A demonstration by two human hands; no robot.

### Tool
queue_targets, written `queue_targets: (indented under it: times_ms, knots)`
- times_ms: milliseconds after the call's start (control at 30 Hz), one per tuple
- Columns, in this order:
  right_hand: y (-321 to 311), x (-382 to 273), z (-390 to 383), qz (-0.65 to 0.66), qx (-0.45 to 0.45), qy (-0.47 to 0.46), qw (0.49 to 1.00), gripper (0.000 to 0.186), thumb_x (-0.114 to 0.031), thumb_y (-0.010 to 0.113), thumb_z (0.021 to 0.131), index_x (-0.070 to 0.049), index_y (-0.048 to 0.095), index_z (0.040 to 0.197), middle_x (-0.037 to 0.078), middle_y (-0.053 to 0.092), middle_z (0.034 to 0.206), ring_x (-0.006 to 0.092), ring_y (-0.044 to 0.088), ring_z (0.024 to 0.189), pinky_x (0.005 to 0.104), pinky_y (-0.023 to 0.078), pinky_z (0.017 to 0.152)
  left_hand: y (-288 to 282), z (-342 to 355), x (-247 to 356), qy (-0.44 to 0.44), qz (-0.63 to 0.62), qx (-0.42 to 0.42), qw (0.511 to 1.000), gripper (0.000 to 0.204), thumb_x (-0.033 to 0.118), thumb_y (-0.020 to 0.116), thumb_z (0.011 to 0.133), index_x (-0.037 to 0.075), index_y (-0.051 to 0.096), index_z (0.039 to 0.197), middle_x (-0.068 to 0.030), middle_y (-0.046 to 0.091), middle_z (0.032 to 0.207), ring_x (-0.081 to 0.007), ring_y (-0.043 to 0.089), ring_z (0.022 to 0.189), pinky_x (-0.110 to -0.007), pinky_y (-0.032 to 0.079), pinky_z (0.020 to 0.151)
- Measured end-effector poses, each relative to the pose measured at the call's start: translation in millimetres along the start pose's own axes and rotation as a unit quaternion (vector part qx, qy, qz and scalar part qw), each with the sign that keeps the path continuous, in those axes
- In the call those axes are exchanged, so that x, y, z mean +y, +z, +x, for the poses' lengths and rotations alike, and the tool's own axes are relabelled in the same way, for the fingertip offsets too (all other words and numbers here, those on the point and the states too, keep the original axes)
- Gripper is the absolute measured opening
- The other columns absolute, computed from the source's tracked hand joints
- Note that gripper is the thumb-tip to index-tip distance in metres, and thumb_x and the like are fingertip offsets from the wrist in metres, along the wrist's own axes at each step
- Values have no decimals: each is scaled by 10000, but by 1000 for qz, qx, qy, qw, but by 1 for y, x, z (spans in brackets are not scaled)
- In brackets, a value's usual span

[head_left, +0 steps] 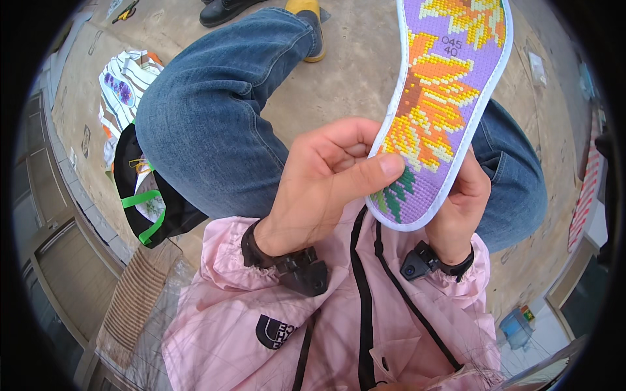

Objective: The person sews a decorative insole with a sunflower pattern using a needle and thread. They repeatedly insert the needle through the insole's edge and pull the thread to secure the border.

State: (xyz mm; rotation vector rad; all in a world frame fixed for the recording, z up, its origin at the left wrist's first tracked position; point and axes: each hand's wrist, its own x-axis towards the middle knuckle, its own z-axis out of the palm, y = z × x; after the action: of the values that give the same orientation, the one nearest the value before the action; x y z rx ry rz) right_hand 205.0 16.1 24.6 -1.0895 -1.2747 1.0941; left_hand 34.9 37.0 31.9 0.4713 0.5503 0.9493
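A long embroidered insole [433,124] stands tilted in front of my lap, its patterned face toward me. Yellow and orange sunflowers and green leaves cover its lilac ground, and a pale binding runs round its edge. My left hand [319,179] pinches the insole's lower left edge, thumb flat on the face and fingers bent behind. On the other side, my right hand [460,202] is close behind the lower right edge with its fingers curled. The insole hides those fingertips, and whatever they hold cannot be made out.
My jeans-clad knees [215,98] flank the insole. At left, a black bag with green handles [143,195] sits near striped cloth [130,81] and a corrugated brown piece [140,300]. Yellow-handled scissors [125,12] lie far left. Another person's dark shoe [228,10] shows at the top.
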Motion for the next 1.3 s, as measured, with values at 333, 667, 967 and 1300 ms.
queue_targets:
  times_ms: [333,667,967,1300]
  knots:
    - [13,-20,7,-158,17,-86,984,178,96,667,765,-1,688,911,67,547,786,107,507,613,215,400,519,-15,5,-9,-130,-253,-53,957,450,159,606,912,-63,481,1283,-71,606,832,-114,517,595,-203,406,512]
    - [12,-25,6,-175,10,-101,979,175,84,668,764,10,678,923,69,521,799,128,477,674,232,359,569,-16,9,-14,-155,-316,-72,933,445,82,591,853,-68,510,1264,-81,594,798,-108,506,549,-192,403,451]
    - [14,-26,9,-179,-3,-146,973,211,106,676,722,10,680,910,85,532,764,160,493,637,244,361,552,-13,6,-8,-165,-319,-52,932,462,77,588,850,-115,491,1259,-94,573,771,-120,493,515,-198,390,441]
    - [7,-26,6,-205,-4,-127,971,185,93,683,732,14,668,898,91,536,810,152,498,649,251,375,553,-10,5,0,-66,-139,-45,987,371,46,596,901,-89,522,1238,-139,662,1006,-143,643,790,-229,526,696]
